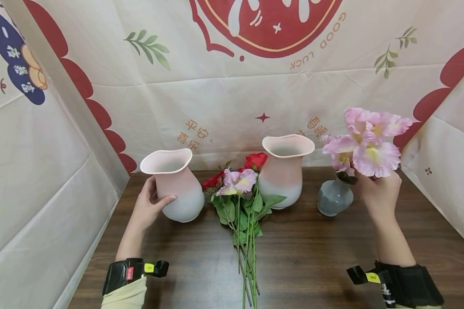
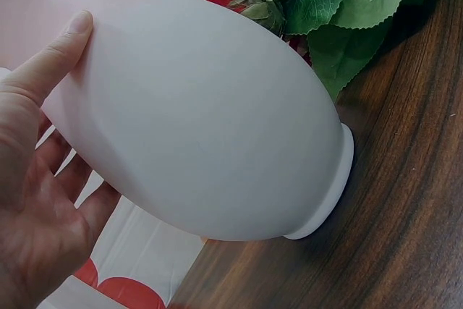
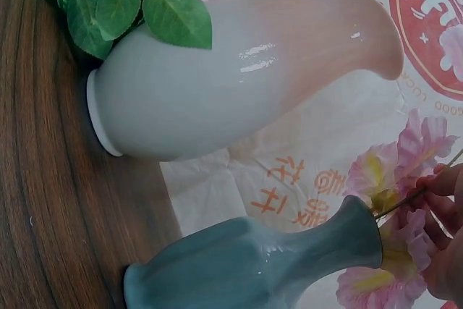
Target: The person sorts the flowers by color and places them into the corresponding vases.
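My left hand (image 1: 148, 205) grips a pink-to-white vase (image 1: 181, 193) from its left side, the thumb on the front and the other fingers behind it. In the left wrist view this vase's foot is at the wooden table. My right hand (image 1: 380, 195) pinches the thin stem of a pink flower (image 3: 376, 168) at the mouth of a small blue-grey vase (image 1: 334, 198). Several large pink petals (image 1: 376, 156) with yellow centres spread above that hand. The stem's lower end is hidden, and the small vase stands upright.
A second pink-to-white vase (image 1: 282, 180) stands right of centre. Against it lies a bunch of red roses (image 1: 256, 161) and a pink-purple flower (image 1: 237, 182), green stems (image 1: 249, 257) toward the front. Printed cloth (image 1: 232, 103) closes off the back and sides of the dark wooden table (image 1: 301, 257).
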The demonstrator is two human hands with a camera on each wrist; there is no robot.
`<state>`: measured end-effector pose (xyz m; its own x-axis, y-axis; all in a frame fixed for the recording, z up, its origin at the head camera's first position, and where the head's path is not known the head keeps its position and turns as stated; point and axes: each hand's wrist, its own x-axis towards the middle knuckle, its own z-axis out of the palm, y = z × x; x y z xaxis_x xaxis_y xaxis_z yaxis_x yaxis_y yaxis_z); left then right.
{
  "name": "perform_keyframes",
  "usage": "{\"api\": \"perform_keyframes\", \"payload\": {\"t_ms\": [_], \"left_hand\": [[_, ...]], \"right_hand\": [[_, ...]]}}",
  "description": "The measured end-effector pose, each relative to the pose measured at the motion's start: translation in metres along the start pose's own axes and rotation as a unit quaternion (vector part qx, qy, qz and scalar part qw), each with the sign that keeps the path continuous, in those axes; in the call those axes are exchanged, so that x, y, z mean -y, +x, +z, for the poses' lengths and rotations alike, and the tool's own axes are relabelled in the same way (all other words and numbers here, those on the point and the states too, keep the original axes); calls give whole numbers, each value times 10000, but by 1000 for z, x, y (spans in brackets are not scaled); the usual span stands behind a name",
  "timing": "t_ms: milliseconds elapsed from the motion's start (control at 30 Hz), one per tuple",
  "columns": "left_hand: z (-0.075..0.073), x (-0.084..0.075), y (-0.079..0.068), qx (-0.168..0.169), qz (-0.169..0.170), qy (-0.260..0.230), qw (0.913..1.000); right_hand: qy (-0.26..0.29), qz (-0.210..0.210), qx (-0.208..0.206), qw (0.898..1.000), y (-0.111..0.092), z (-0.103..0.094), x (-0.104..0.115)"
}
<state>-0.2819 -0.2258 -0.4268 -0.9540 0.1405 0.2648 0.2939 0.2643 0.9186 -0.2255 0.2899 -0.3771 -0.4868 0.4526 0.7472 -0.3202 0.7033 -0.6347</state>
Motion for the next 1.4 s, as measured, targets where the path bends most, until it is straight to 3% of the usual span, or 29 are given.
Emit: {"api": "perform_keyframes", "payload": {"t_ms": [267,600,767,1100,1400], "left_hand": [[0,1,0,4,33,27,10000],[-1,0,0,6,12,62,10000],[-1,0,0,3,14,53,10000],[-1,1,-1,-24,67,47,10000],[0,1,-1,5,62,57,10000]], "right_hand": [[-960,-407,668,9923,0,-14,2],[-253,580,613,9961,-2,-32,9],[-103,748,513,9958,1,-38,19],[731,150,248,9969,4,-43,48],[1157,-428,-390,9916,0,-41,73]]}}
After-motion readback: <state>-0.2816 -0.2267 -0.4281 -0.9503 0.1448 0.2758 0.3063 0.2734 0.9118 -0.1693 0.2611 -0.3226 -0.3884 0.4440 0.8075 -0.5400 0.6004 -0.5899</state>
